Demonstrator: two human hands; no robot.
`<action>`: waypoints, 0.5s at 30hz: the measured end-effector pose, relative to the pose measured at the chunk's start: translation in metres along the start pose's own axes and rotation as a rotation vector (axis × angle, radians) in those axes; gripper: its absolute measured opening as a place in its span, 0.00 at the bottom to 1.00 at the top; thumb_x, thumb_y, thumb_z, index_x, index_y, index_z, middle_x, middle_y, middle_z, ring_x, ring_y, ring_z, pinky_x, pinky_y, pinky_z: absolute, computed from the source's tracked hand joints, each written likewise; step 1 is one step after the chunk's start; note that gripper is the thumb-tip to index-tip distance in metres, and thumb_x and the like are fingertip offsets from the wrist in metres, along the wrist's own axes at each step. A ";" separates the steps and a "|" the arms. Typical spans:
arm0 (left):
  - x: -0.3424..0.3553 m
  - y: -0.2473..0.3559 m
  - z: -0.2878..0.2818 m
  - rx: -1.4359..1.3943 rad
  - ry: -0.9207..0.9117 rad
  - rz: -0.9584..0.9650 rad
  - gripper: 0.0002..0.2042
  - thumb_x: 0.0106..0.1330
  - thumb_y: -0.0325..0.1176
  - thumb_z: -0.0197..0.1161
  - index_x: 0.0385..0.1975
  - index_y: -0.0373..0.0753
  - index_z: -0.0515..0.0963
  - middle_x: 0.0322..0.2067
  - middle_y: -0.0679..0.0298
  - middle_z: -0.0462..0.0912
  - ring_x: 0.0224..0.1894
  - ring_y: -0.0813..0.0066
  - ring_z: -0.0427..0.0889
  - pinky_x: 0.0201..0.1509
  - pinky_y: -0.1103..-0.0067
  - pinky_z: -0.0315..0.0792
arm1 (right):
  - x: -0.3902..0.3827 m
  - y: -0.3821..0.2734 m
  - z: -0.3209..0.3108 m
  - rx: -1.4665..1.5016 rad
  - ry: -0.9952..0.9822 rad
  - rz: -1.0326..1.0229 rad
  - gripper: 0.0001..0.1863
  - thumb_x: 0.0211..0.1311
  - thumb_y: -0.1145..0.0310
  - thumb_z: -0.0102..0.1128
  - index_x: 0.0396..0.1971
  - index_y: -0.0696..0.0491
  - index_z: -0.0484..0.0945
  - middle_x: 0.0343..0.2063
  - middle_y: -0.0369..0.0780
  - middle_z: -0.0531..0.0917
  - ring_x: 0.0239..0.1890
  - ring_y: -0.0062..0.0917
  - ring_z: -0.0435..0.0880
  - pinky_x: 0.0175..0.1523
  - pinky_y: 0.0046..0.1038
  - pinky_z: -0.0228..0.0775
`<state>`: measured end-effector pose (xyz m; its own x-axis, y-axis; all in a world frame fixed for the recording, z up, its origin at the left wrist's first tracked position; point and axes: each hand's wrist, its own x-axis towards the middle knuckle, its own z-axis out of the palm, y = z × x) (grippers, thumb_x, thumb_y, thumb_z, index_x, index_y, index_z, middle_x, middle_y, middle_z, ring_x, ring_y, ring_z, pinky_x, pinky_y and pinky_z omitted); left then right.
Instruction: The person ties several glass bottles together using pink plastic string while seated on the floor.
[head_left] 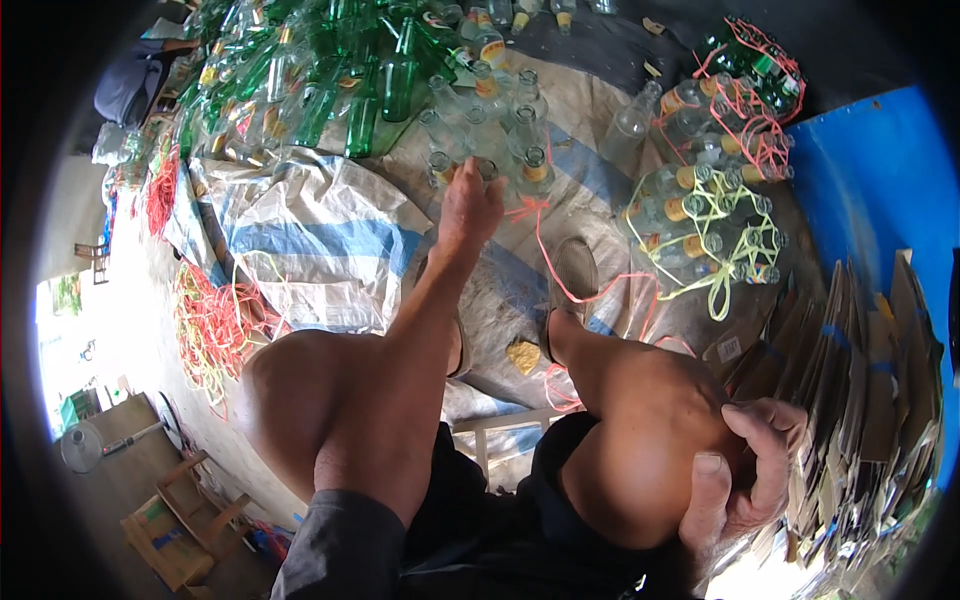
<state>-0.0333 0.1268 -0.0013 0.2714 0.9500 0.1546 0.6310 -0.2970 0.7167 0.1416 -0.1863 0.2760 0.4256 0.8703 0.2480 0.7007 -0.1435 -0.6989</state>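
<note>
My left hand (472,207) reaches forward between my knees, its fingers closed at the mouth of a clear glass bottle (487,170) at the near edge of a standing cluster. Other clear glass bottles (526,118) stand upright close around it, some with yellowish labels at the neck. A pink plastic string (541,235) lies beside this cluster and runs right, past my foot. My right hand (745,485) is by my right knee, thumb and fingers apart, with nothing in it.
Green bottles (362,110) lie heaped at far left. Tied bundles of clear bottles (690,225) lie at right with yellow and pink string. Tangled string (225,315) lies left, on and beside the white-and-blue sheet (330,225). Flattened cardboard (860,370) stands right, near a blue panel (870,180).
</note>
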 end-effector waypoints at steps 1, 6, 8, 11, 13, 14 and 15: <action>-0.006 -0.007 0.002 0.004 0.015 -0.003 0.17 0.68 0.34 0.69 0.52 0.34 0.77 0.45 0.41 0.85 0.51 0.36 0.83 0.53 0.57 0.78 | 0.000 0.000 0.005 0.022 -0.008 0.006 0.21 0.57 0.62 0.72 0.49 0.56 0.85 0.39 0.45 0.78 0.42 0.34 0.75 0.50 0.35 0.69; -0.019 -0.005 -0.004 -0.098 0.074 -0.031 0.16 0.68 0.28 0.66 0.53 0.35 0.75 0.47 0.40 0.81 0.53 0.35 0.80 0.54 0.58 0.77 | 0.020 -0.003 0.007 0.093 -0.152 0.054 0.21 0.61 0.65 0.69 0.53 0.58 0.81 0.40 0.45 0.80 0.42 0.37 0.79 0.49 0.35 0.73; -0.020 0.003 0.006 -0.153 0.071 -0.062 0.16 0.67 0.27 0.64 0.53 0.36 0.73 0.47 0.40 0.79 0.52 0.33 0.79 0.53 0.57 0.76 | 0.044 -0.004 0.010 0.221 -0.206 0.111 0.19 0.60 0.72 0.69 0.50 0.60 0.81 0.39 0.44 0.81 0.41 0.32 0.80 0.49 0.30 0.73; -0.027 0.006 0.014 -0.210 0.092 -0.065 0.16 0.67 0.26 0.64 0.54 0.36 0.72 0.46 0.40 0.78 0.51 0.33 0.79 0.53 0.57 0.75 | 0.080 -0.009 0.031 0.294 -0.258 0.242 0.16 0.60 0.83 0.66 0.49 0.61 0.82 0.37 0.41 0.81 0.38 0.23 0.79 0.48 0.23 0.73; -0.027 0.001 -0.004 -0.184 0.140 -0.038 0.17 0.67 0.26 0.63 0.54 0.36 0.72 0.46 0.41 0.76 0.50 0.34 0.78 0.52 0.57 0.75 | 0.111 -0.005 0.058 0.251 -0.280 0.115 0.14 0.63 0.83 0.66 0.49 0.61 0.83 0.35 0.40 0.82 0.36 0.23 0.81 0.45 0.24 0.74; -0.030 0.006 0.008 -0.233 0.143 -0.071 0.17 0.67 0.26 0.63 0.54 0.36 0.72 0.46 0.41 0.76 0.50 0.34 0.78 0.52 0.57 0.75 | 0.127 0.000 0.073 0.219 -0.269 0.032 0.14 0.63 0.82 0.67 0.49 0.61 0.82 0.34 0.40 0.82 0.36 0.22 0.81 0.44 0.25 0.74; -0.032 0.009 0.009 -0.258 0.147 -0.102 0.16 0.67 0.26 0.63 0.54 0.36 0.72 0.46 0.41 0.76 0.50 0.34 0.78 0.53 0.57 0.75 | 0.143 0.004 0.090 0.211 -0.259 -0.050 0.14 0.64 0.81 0.67 0.49 0.61 0.82 0.33 0.40 0.82 0.35 0.22 0.81 0.44 0.26 0.75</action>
<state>-0.0295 0.0923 -0.0060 0.0964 0.9829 0.1567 0.4394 -0.1833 0.8794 0.1536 -0.0203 0.2480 0.2149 0.9685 0.1260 0.5714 -0.0200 -0.8204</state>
